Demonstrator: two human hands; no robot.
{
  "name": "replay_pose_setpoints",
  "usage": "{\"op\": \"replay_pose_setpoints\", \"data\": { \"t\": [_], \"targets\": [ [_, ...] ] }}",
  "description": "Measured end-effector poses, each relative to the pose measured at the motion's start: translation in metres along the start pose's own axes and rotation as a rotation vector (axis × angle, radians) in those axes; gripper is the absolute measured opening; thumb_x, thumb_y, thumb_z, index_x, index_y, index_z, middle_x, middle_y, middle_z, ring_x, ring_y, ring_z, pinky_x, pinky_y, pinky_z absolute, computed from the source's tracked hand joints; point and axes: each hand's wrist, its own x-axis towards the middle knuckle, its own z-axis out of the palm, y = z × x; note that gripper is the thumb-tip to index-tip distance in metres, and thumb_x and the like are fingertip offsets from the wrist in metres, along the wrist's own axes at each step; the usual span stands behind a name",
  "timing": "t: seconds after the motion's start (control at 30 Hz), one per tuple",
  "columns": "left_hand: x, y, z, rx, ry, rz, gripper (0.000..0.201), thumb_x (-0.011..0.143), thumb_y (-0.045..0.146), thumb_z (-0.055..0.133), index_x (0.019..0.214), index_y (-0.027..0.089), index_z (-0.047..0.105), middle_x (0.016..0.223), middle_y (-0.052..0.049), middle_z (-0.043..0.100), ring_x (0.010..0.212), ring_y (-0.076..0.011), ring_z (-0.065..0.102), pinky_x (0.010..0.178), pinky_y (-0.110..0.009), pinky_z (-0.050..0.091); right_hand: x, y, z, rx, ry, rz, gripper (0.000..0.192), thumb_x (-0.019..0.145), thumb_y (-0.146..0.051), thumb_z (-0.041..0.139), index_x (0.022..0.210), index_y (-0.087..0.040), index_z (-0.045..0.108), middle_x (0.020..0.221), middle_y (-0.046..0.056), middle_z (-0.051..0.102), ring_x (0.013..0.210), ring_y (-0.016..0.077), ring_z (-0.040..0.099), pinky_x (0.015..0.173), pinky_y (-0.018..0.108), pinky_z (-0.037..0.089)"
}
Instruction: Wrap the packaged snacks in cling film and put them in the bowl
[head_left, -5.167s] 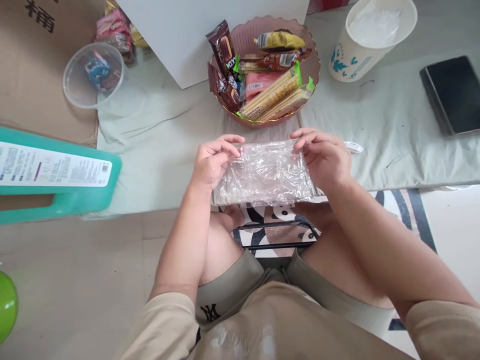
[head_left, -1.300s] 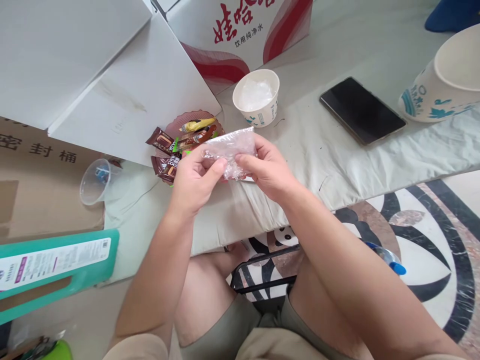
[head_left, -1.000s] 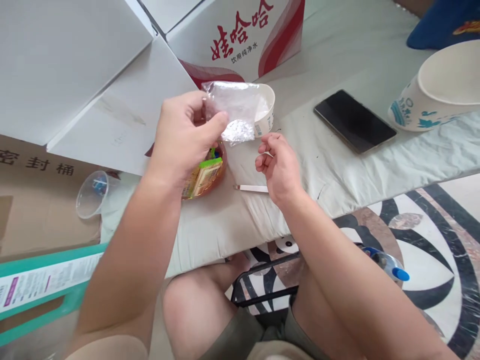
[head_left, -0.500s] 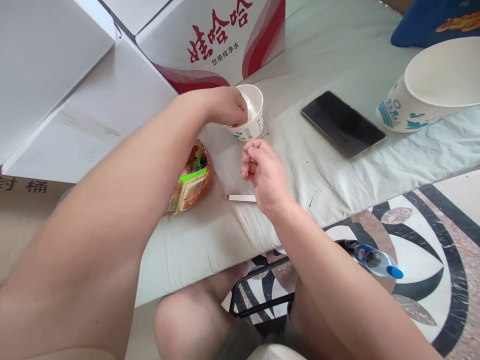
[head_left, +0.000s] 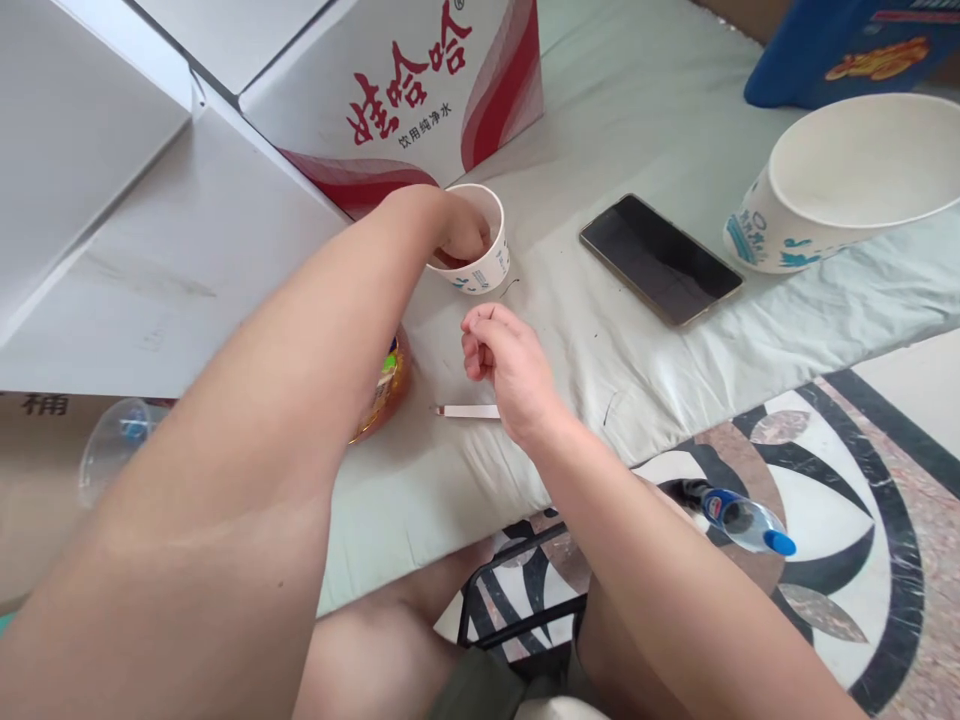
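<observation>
My left hand [head_left: 454,225] reaches across the pale cloth [head_left: 675,350] and is pushed knuckles-up into a small white paper cup [head_left: 491,265]. Its fingers are closed inside the cup, and the crumpled clear plastic wrap it carried is hidden beneath them. My right hand [head_left: 506,365] hovers just in front of the cup with its fingers loosely curled and nothing in them. A thin white strip [head_left: 465,411] lies on the cloth beside that hand. My left forearm covers most of the amber snack bowl [head_left: 386,385].
A black phone [head_left: 660,260] and a large paper bowl [head_left: 840,190] sit on the cloth to the right. A red-and-white carton [head_left: 420,90] and white boards [head_left: 150,250] stand behind the cup. A water bottle [head_left: 739,515] lies on the patterned floor. A clear plastic cup [head_left: 112,450] shows at the left.
Both hands folded the plastic wrap small. The right hand let go, and the left carried the wrap over the snack bowl and pressed it down into the paper cup.
</observation>
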Motion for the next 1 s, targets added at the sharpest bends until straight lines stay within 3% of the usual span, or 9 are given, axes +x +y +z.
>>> {"op": "replay_pose_setpoints", "data": {
  "t": [0.13,0.27,0.33,0.43,0.53,0.67,0.8,0.9,1.0],
  "targets": [
    [-0.032,0.028,-0.045,0.153,-0.287,-0.281,0.016,0.069,-0.010,0.070,0.074,0.005,0.076,0.071,-0.003,0.073,0.077,-0.0231,0.077,0.088,-0.057,0.060,-0.003,0.007,0.007,-0.020,-0.017,0.011,0.015,0.075,-0.034,0.060,0.069,-0.022,0.053,0.062,-0.007,0.051,0.053,0.0072,0.046,0.056,0.025,0.035],
    [-0.106,0.022,-0.088,-0.189,0.153,0.041,0.035,0.090,-0.003,0.042,0.102,-0.004,0.075,0.068,-0.001,0.066,0.069,-0.0166,0.076,0.061,-0.028,0.056,-0.007,0.012,0.011,-0.054,-0.051,-0.002,0.019,0.077,-0.034,0.060,0.065,-0.021,0.052,0.061,-0.006,0.049,0.053,0.0073,0.045,0.054,0.023,0.036],
    [-0.162,0.001,-0.092,-0.505,0.276,0.301,0.042,0.091,-0.003,0.034,0.092,0.000,0.076,0.059,0.001,0.063,0.053,-0.0097,0.066,0.053,-0.018,0.048,-0.009,0.014,0.013,-0.069,-0.064,-0.034,0.019,0.077,-0.033,0.059,0.064,-0.021,0.051,0.060,-0.006,0.048,0.052,0.0071,0.043,0.053,0.022,0.035],
    [-0.250,-0.039,-0.070,-0.902,0.522,0.454,0.037,0.095,0.017,0.048,0.079,0.008,0.079,0.066,-0.005,0.071,0.056,-0.0130,0.066,0.049,-0.022,0.050,-0.011,0.020,0.015,-0.114,-0.053,-0.086,0.020,0.077,-0.031,0.058,0.062,-0.021,0.050,0.057,-0.006,0.045,0.050,0.0067,0.040,0.050,0.021,0.033],
    [-0.311,-0.078,-0.029,-1.020,0.814,0.248,0.026,0.080,0.029,0.064,0.060,0.014,0.071,0.046,-0.002,0.053,0.043,-0.0119,0.052,0.042,-0.023,0.042,-0.014,0.032,0.019,-0.180,-0.018,-0.120,0.021,0.079,-0.030,0.059,0.062,-0.021,0.049,0.056,-0.006,0.042,0.049,0.0066,0.039,0.048,0.021,0.030],
    [-0.338,-0.130,0.019,-1.009,1.144,-0.168,0.018,0.072,0.030,0.060,0.058,0.018,0.059,0.049,0.002,0.044,0.045,-0.0093,0.045,0.044,-0.020,0.037,-0.020,0.053,0.021,-0.337,0.019,-0.174,0.016,0.079,-0.025,0.059,0.067,-0.022,0.050,0.058,-0.006,0.045,0.049,0.0074,0.042,0.048,0.021,0.032],
    [-0.339,-0.175,0.046,-0.792,1.038,-0.275,0.021,0.075,0.030,0.066,0.093,0.021,0.065,0.089,-0.003,0.063,0.080,-0.0145,0.065,0.064,-0.023,0.054,-0.024,0.071,0.021,-0.551,0.044,-0.222,0.006,0.079,-0.022,0.059,0.078,-0.024,0.054,0.061,-0.006,0.049,0.052,0.0095,0.046,0.051,0.022,0.038],
    [-0.340,-0.192,0.057,-0.602,0.909,-0.187,0.044,0.077,0.027,0.068,0.120,0.026,0.059,0.130,-0.009,0.055,0.116,-0.0210,0.063,0.088,-0.032,0.061,-0.022,0.079,0.018,-0.714,0.046,-0.304,0.016,0.077,-0.020,0.060,0.092,-0.025,0.060,0.073,-0.005,0.053,0.059,0.0107,0.051,0.055,0.024,0.043],
    [-0.343,-0.196,0.059,-0.485,0.873,-0.135,0.040,0.081,0.023,0.068,0.120,0.026,0.058,0.144,-0.011,0.047,0.133,-0.0254,0.057,0.097,-0.038,0.060,-0.018,0.081,0.013,-0.863,0.047,-0.388,0.028,0.075,-0.021,0.062,0.103,-0.027,0.063,0.087,-0.002,0.055,0.068,0.0115,0.054,0.058,0.026,0.046]
  ]
}}
